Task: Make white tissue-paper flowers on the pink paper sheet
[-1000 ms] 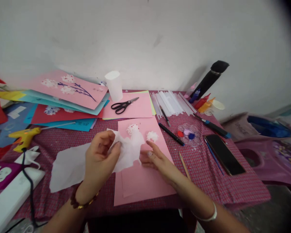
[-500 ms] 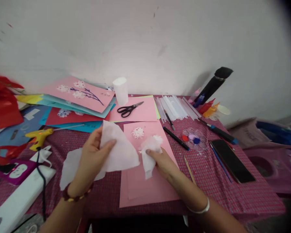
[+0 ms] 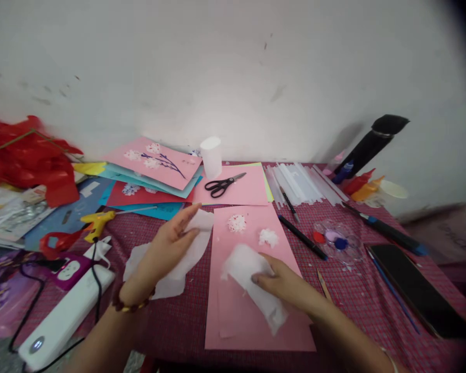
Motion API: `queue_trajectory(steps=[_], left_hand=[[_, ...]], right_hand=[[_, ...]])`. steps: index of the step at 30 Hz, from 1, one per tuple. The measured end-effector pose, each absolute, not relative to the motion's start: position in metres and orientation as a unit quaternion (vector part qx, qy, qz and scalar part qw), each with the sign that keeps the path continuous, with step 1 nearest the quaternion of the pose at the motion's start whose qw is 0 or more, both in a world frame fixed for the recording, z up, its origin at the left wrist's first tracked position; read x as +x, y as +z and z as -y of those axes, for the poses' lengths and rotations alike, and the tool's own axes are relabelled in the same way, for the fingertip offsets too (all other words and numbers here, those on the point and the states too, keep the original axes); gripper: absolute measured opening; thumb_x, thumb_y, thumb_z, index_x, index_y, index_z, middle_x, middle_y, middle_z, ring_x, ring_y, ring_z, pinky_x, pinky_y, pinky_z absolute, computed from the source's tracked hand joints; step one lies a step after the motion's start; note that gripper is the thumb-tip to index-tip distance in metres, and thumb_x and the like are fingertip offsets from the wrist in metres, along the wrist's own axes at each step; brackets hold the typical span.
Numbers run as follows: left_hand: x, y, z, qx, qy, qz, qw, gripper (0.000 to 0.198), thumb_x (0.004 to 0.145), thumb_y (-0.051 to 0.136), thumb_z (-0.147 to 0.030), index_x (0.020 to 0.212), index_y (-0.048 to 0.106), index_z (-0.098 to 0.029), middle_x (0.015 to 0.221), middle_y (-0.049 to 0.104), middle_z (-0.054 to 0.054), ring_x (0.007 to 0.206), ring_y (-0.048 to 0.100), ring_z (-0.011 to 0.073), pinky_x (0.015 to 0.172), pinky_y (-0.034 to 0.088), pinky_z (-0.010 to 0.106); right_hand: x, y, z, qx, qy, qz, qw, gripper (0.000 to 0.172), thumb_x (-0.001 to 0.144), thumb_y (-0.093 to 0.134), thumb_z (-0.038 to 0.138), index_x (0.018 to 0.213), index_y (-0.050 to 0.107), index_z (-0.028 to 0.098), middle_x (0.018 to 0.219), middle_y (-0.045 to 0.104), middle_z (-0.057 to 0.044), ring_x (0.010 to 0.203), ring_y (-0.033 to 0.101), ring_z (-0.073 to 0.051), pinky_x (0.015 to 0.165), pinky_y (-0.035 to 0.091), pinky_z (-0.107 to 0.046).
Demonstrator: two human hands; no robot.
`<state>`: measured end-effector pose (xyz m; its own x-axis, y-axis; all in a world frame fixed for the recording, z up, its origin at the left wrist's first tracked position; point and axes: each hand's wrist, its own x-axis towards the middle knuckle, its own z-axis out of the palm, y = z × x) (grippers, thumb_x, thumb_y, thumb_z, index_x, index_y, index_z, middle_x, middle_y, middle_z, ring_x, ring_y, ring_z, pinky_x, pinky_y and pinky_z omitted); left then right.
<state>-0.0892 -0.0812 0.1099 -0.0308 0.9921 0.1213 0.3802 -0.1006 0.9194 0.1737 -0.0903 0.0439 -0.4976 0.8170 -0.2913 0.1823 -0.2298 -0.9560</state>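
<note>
Between thumb and fingers, my left hand [image 3: 171, 248] pinches a white tissue sheet [image 3: 196, 243], left of the pink card [image 3: 227, 311]. A second white piece [image 3: 171, 287] lies on the cloth beneath it. Over the card, my right hand [image 3: 279, 280] is closed on a crumpled white tissue [image 3: 248, 269], which hangs down toward the card's near part. Near the card's top are a white textured blossom with red specks [image 3: 237, 223] and a plain white one [image 3: 268, 238].
Black scissors [image 3: 221, 185] rest on pink paper behind the card. To the right are a black pen [image 3: 303, 237], a paint palette [image 3: 337, 242] and a phone [image 3: 419, 290]. A yellow glue gun [image 3: 97, 225] and white power strip [image 3: 66, 318] are at left.
The view has shifted, so the table appears further right. My right hand has moved down the card with its tissue, uncovering the second white blossom. The left sheet now hangs more folded.
</note>
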Motion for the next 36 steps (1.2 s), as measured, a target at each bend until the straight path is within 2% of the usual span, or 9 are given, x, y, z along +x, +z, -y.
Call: queue_trajectory(steps=[2,4,7,10,15,18,23,28,36], left_hand=[[-0.077,0.108,0.089,0.669,0.375,-0.584,0.266,0.042,0.084,0.053,-0.023,0.126,0.055,-0.018,0.125,0.063,0.011,0.112,0.061,0.0234,0.092,0.051,0.036],[-0.064,0.104,0.096,0.725,0.314,-0.578,0.204,0.038,0.087,0.047,-0.019,0.124,0.056,-0.018,0.117,0.067,0.01,0.103,0.066,0.0219,0.088,0.053,0.035],[-0.047,0.092,0.103,0.785,0.259,-0.547,0.13,0.041,0.088,0.04,-0.013,0.127,0.052,-0.017,0.113,0.069,0.011,0.097,0.068,0.0214,0.081,0.055,0.034],[-0.036,0.079,0.107,0.821,0.215,-0.526,0.042,0.043,0.087,0.039,-0.009,0.129,0.049,-0.015,0.112,0.069,0.013,0.095,0.068,0.0229,0.078,0.056,0.035],[-0.024,0.067,0.112,0.847,0.166,-0.505,-0.022,0.048,0.084,0.041,-0.004,0.13,0.047,-0.015,0.109,0.068,0.013,0.088,0.067,0.0217,0.071,0.053,0.031],[-0.019,0.073,0.111,0.84,0.174,-0.512,0.052,0.039,0.085,0.043,-0.008,0.122,0.052,-0.017,0.101,0.069,0.01,0.086,0.066,0.0213,0.07,0.05,0.031],[-0.023,0.089,0.101,0.76,0.189,-0.519,0.343,0.012,0.08,0.059,-0.03,0.086,0.059,-0.02,0.069,0.059,-0.003,0.058,0.053,0.013,0.052,0.039,0.023],[-0.027,0.077,0.089,0.579,0.224,-0.483,0.618,0.011,0.081,0.052,-0.026,0.074,0.055,-0.018,0.057,0.05,-0.006,0.048,0.046,0.0076,0.046,0.039,0.019],[-0.021,0.051,0.087,0.48,0.284,-0.471,0.683,0.007,0.077,0.057,-0.022,0.073,0.055,-0.017,0.06,0.059,-0.004,0.047,0.052,0.0066,0.045,0.045,0.018]], right_hand=[[0.176,0.045,0.09,-0.474,0.496,0.657,0.313,0.02,0.074,0.064,0.022,0.094,0.063,0.021,0.094,0.065,-0.007,0.088,0.059,-0.023,0.08,0.046,-0.039],[0.172,0.051,0.093,-0.47,0.431,0.676,0.368,0.017,0.078,0.059,0.019,0.095,0.062,0.022,0.096,0.064,-0.007,0.093,0.058,-0.022,0.085,0.044,-0.039],[0.161,0.065,0.094,-0.424,0.559,0.608,0.372,0.01,0.084,0.052,0.028,0.086,0.059,0.02,0.078,0.062,-0.003,0.072,0.058,-0.016,0.07,0.047,-0.032],[0.151,0.072,0.091,-0.391,0.669,0.515,0.367,0.023,0.081,0.057,0.042,0.079,0.053,0.019,0.072,0.061,-0.001,0.058,0.055,-0.011,0.058,0.046,-0.027],[0.142,0.067,0.085,-0.412,0.68,0.48,0.372,0.032,0.069,0.07,0.044,0.073,0.049,0.02,0.065,0.057,0.004,0.049,0.051,-0.008,0.05,0.044,-0.023],[0.142,0.063,0.082,-0.416,0.669,0.482,0.384,0.022,0.074,0.064,0.037,0.07,0.051,0.019,0.061,0.056,0.005,0.05,0.051,-0.008,0.051,0.044,-0.023],[0.144,0.056,0.079,-0.386,0.671,0.506,0.38,0.011,0.075,0.06,0.024,0.067,0.055,0.019,0.06,0.055,0.005,0.057,0.053,-0.009,0.058,0.045,-0.023],[0.145,0.048,0.079,-0.363,0.709,0.492,0.352,0.011,0.077,0.062,0.026,0.07,0.056,0.019,0.062,0.056,0.005,0.06,0.055,-0.01,0.062,0.046,-0.025],[0.151,0.035,0.077,-0.36,0.725,0.475,0.345,0.013,0.075,0.067,0.028,0.074,0.057,0.019,0.067,0.057,0.004,0.063,0.055,-0.011,0.065,0.046,-0.026]])
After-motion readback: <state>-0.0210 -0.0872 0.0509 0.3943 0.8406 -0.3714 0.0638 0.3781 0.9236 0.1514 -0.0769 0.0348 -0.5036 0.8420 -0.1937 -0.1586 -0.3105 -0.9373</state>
